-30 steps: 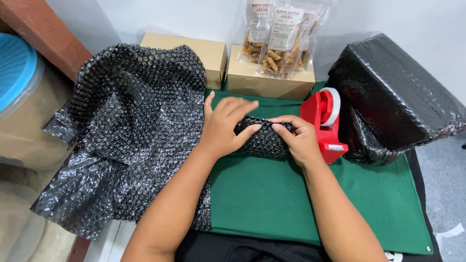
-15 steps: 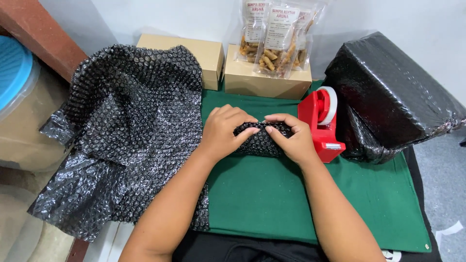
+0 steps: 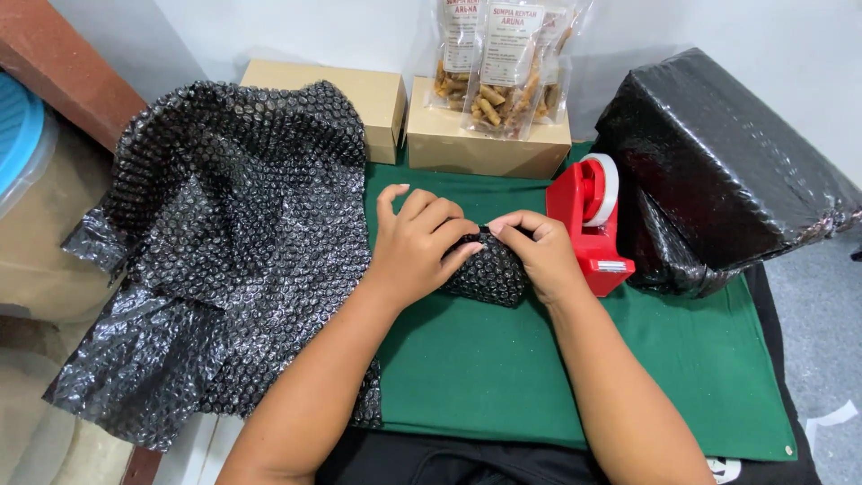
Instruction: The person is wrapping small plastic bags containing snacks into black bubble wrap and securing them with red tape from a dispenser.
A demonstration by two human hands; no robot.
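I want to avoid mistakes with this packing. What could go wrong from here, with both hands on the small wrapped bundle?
1. No tape shows on the small bubble-wrapped bundle; if the left hand or right hand lifts, the wrap may unroll.
2. The red tape dispenser stands right beside the right hand; its cutter could scratch a finger.
3. The loose black bubble wrap sheet overhangs the table edge and might slide off.

a plain white wall (image 3: 269, 27) behind, grey floor (image 3: 822, 314) at right.
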